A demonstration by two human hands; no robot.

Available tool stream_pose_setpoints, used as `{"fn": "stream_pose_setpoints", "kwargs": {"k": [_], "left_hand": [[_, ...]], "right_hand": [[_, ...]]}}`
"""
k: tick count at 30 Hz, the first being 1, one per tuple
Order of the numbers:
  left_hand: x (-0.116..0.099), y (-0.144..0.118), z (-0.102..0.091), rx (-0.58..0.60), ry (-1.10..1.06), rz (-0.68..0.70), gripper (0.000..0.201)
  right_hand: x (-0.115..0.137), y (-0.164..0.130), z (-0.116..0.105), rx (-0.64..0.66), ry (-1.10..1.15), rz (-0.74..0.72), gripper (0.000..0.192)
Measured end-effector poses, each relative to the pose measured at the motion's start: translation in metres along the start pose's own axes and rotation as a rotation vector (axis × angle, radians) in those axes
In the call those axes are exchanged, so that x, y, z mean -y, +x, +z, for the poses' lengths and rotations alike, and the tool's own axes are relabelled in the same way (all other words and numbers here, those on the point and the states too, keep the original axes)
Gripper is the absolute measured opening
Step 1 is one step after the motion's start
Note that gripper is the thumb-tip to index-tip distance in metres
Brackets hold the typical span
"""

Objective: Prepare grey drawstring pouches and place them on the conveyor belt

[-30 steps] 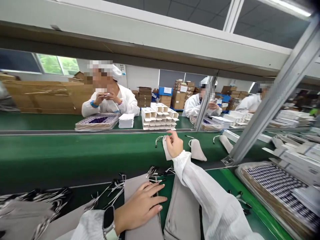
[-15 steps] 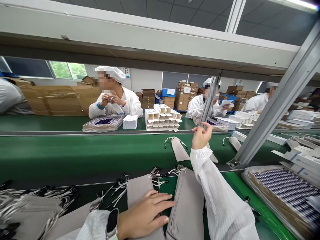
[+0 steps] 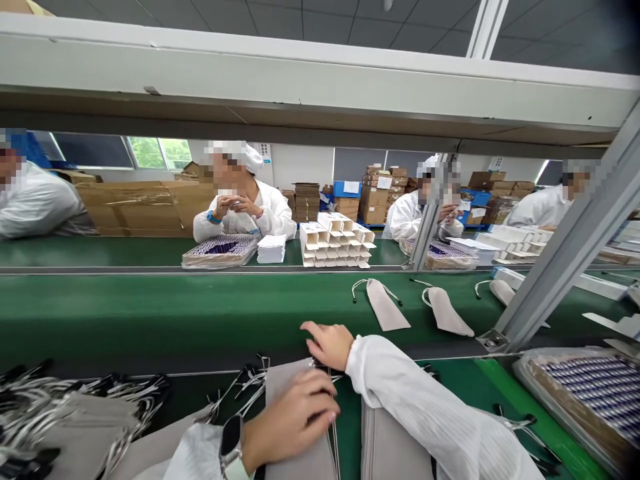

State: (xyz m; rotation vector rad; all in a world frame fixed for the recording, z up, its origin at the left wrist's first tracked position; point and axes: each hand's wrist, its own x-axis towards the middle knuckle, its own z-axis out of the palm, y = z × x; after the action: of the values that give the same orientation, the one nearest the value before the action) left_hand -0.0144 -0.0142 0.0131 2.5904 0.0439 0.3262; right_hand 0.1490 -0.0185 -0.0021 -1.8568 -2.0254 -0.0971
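My left hand [image 3: 293, 420] lies flat on a stack of grey drawstring pouches [image 3: 300, 460] at the near edge, fingers slightly spread. My right hand [image 3: 327, 343] sits just beyond it at the top of the same stack, fingers at the pouch's drawstrings; whether it grips them I cannot tell. A second grey stack [image 3: 387, 450] lies under my right sleeve. On the green conveyor belt [image 3: 150, 307] lie single grey pouches: one [image 3: 385, 305] ahead of my right hand, another [image 3: 447, 312] to its right.
More pouches with tangled cords [image 3: 75, 413] pile at the left. A tray of purple items [image 3: 595, 390] sits at the right, by a slanted metal post [image 3: 560, 253]. Across the belt, people in white coats sit behind white boxes [image 3: 337, 241] and a wrapped tray [image 3: 220, 250].
My right hand has come back from the belt, where it let go of a pouch, to the near stack beside my left hand. The released pouch now lies on the belt.
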Motion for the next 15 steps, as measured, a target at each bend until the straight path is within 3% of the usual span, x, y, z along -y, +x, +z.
{"fn": "stream_pose_setpoints", "kwargs": {"k": [2,4,9,13,15], "left_hand": [[0.007,0.001,-0.002,-0.121,0.104,-0.086,0.024],[0.012,0.002,-0.001,-0.172,0.176,-0.138,0.024],[0.014,0.001,0.004,-0.227,0.242,-0.138,0.02],[0.02,0.001,0.004,-0.418,0.338,-0.335,0.016],[0.025,0.002,0.004,-0.431,0.375,-0.421,0.013]], "right_hand": [[0.009,-0.003,0.001,0.109,-0.067,-0.041,0.04],[0.012,-0.005,-0.001,0.144,-0.076,-0.028,0.044],[0.009,-0.004,0.001,0.129,-0.038,-0.05,0.041],[0.01,-0.006,0.004,0.105,0.017,-0.111,0.04],[0.011,-0.007,0.005,0.091,0.034,-0.142,0.038]]}}
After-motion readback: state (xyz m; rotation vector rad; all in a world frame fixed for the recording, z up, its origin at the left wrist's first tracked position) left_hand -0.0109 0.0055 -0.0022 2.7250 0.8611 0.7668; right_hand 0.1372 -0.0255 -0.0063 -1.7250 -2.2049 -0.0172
